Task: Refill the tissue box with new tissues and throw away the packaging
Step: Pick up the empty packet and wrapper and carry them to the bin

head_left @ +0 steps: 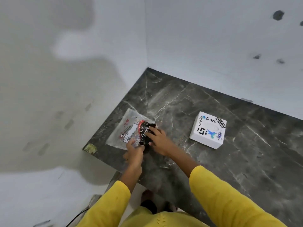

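Note:
A clear plastic tissue package (pixel 126 128) with black and red print lies near the left corner of the dark marble counter (pixel 213 161). My left hand (pixel 133 153) grips its near edge, fingers closed on the plastic. My right hand (pixel 158 141) presses on the black printed part of the same package from the right. The white square tissue box (pixel 208 130), covered in stickers, sits flat on the counter to the right, about a hand's width from my right hand. Its oval top slot looks empty.
White walls enclose the counter at the back and left. The counter's front edge runs diagonally under my forearms, with a yellowish tape patch (pixel 90 148) at its left corner. White floor lies below on the left, and my foot (pixel 148 203) shows beneath.

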